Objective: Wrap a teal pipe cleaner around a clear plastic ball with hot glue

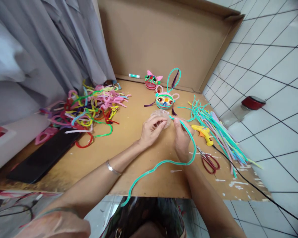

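My left hand (152, 130) pinches a clear, round plastic piece (165, 115) near the middle of the table. Just to its right, my right hand (182, 134) grips a long turquoise fuzzy stem (194, 145) close to one end, and that end touches the clear piece. The rest of the stem loops over my right wrist and trails left to the table's front edge. Behind my hands sits a decorated round face (165, 101) with pink ring ears, a turquoise loop and purple tassels. A second face (151, 82) with pink pointed ears stands farther back.
Tangled coloured stems (99, 102) and a black tray-like slab (44, 155) lie left. At right are a yellow glue gun (205, 133) with a black cord, red-handled scissors (210, 162), straight stems (221, 135) and a red-lidded jar (253, 103). A glue stick (134, 76) lies behind.
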Demonstrator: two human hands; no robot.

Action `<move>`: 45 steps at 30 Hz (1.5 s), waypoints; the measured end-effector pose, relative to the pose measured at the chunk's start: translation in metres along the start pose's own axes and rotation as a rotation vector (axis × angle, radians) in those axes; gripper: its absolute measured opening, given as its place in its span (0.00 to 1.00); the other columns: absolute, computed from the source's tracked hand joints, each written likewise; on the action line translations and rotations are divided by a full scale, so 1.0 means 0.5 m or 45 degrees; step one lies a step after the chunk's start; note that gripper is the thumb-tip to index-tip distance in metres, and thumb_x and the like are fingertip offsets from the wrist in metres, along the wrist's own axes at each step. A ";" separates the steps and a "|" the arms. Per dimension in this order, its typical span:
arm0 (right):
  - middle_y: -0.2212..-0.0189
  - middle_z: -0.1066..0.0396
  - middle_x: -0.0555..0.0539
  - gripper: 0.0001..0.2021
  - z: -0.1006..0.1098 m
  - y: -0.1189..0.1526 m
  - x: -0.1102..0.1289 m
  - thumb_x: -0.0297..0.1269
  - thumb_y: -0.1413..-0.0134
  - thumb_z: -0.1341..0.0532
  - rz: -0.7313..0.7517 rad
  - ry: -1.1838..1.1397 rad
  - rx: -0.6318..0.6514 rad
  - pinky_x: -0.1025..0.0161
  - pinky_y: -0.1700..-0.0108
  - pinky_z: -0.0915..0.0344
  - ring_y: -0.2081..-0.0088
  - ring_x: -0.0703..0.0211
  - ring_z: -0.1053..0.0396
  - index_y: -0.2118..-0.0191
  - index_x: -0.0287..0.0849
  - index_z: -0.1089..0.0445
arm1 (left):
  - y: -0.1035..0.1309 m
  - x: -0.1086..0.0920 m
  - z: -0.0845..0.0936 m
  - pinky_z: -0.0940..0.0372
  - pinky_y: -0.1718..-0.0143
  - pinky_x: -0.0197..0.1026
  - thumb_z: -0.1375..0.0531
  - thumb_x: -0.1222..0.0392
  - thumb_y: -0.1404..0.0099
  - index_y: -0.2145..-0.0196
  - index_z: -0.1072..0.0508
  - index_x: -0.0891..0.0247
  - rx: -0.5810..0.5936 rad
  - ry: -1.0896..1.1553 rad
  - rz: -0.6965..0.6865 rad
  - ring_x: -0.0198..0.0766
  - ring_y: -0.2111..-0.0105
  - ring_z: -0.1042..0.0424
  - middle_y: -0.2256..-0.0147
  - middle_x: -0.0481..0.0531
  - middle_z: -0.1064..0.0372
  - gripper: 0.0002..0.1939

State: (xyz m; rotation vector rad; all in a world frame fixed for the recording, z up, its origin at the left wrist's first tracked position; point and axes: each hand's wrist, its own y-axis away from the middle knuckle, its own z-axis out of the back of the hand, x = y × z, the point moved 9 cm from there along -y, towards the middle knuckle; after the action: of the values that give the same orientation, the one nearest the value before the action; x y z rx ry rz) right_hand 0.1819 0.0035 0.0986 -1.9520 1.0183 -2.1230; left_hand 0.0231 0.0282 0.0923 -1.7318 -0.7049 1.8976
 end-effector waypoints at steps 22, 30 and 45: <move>0.74 0.28 0.53 0.13 -0.031 0.030 -0.006 0.46 0.40 0.39 -0.108 -0.156 0.061 0.64 0.62 0.31 0.69 0.63 0.31 0.69 0.43 0.27 | 0.033 0.074 -0.047 0.38 0.72 0.33 0.23 0.49 0.57 0.70 0.21 0.61 -0.127 0.884 0.685 0.27 0.77 0.35 0.77 0.43 0.29 0.20; 0.67 0.21 0.49 0.11 -0.048 0.007 -0.060 0.43 0.53 0.31 -0.209 -0.298 0.133 0.58 0.55 0.29 0.63 0.57 0.26 0.65 0.44 0.24 | 0.006 0.069 -0.021 0.32 0.63 0.34 0.24 0.50 0.56 0.73 0.31 0.62 -0.292 1.010 0.686 0.30 0.69 0.26 0.70 0.45 0.24 0.22; 0.75 0.23 0.52 0.11 -0.047 -0.027 -0.071 0.44 0.56 0.31 -0.274 -0.191 0.399 0.59 0.59 0.29 0.70 0.60 0.28 0.68 0.43 0.22 | 0.033 0.070 -0.046 0.39 0.79 0.31 0.27 0.47 0.50 0.72 0.27 0.65 -0.089 0.670 0.659 0.26 0.82 0.35 0.78 0.46 0.28 0.20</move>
State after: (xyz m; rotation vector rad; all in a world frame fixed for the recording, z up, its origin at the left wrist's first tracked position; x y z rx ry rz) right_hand 0.1719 0.0407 0.0761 -2.0956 0.4360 -2.0446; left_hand 0.0428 0.0400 0.0537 -2.4972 -0.1269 1.5874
